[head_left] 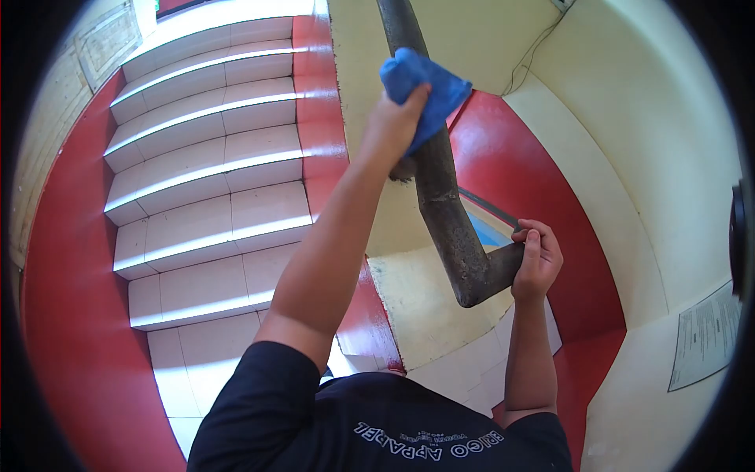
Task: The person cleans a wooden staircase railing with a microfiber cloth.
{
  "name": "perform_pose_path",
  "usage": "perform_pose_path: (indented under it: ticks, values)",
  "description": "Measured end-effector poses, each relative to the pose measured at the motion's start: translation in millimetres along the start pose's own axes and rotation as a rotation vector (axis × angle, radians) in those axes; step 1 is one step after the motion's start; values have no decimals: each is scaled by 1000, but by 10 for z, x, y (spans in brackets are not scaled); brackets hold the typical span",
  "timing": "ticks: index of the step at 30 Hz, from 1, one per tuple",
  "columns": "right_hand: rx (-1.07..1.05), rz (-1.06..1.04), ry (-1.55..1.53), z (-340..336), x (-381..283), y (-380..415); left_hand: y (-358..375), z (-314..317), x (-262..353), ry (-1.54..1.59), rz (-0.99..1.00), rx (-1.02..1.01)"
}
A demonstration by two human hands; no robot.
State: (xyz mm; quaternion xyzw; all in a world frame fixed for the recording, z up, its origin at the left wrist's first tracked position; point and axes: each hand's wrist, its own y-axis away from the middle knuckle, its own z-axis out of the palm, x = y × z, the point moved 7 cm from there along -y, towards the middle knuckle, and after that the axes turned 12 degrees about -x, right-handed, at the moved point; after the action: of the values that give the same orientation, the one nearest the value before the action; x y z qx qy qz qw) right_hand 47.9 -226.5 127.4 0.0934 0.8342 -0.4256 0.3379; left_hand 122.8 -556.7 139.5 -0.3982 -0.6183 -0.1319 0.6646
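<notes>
Both hands are at the metal rail (450,228): the left hand (403,122) is closed around a bunched blue cloth (431,94), pressing it to the rail's upper stretch, and the right hand (536,258) has its fingers curled around the short end piece at the rail's lower bend.

Largest in view is the white tiled staircase (216,161) on the left, edged by red painted borders (71,259). On the right stands a pale yellow wall (653,102), its lower part painted red (535,169). The rail comes down from the top, in front of the wall, turns slightly at a joint below the cloth, then bends sharply toward the right hand. Below is the person's black shirt (377,425) with white lettering. A printed sheet (705,338) is on the wall at the far right. Smallest is a thin cable (524,63) hanging near the top.
</notes>
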Motion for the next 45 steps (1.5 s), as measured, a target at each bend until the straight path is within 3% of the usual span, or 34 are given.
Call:
perform_pose_path:
  ticks: [2,5,8,11,14,16,19,21,24,27,30,31,34,37,38,41,42,45]
  values:
    - [14,-7,-8,-9,29,6,395,-4,200,-249,-176,-80]
    - [19,-13,1,-14,27,20,374,73,269,-279,-120,-60]
    - [11,-26,6,-18,30,21,177,125,342,-302,-8,186]
    - [5,18,-9,-13,44,25,272,163,324,-305,2,157]
    - [4,18,-7,-8,28,-5,730,290,436,-413,27,45]
    - [-6,37,6,-19,35,39,1235,482,541,-645,184,-2]
    - [8,23,-7,-14,52,16,1786,594,570,-618,363,-108]
    - [39,5,-22,-41,79,19,1967,579,626,-562,337,-199]
    - [144,-71,120,-95,-20,64,2295,696,830,-563,355,-319]
    - [203,-305,67,-172,-110,396,2564,897,1085,-557,457,-367]
    - [132,-95,-803,-96,29,1060,2730,1044,1229,-475,533,-334]
    - [62,-120,-1040,25,-282,1110,2704,1078,1238,-467,541,-301]
    - [-28,117,-1268,132,-613,1396,2712,1127,1262,-469,527,-255]
    - [-159,79,-702,8,-752,1405,2805,1384,1348,-581,600,-351]
    - [-18,223,-750,-96,-513,1582,2843,1454,1409,-560,606,-451]
    - [56,278,-1094,-191,-284,1524,2758,1559,1333,-327,339,-759]
    - [113,280,-1324,-170,-342,1405,2756,1540,1342,-358,457,-768]
    - [211,471,-1193,-407,-75,1406,2603,1335,1543,-496,669,-676]
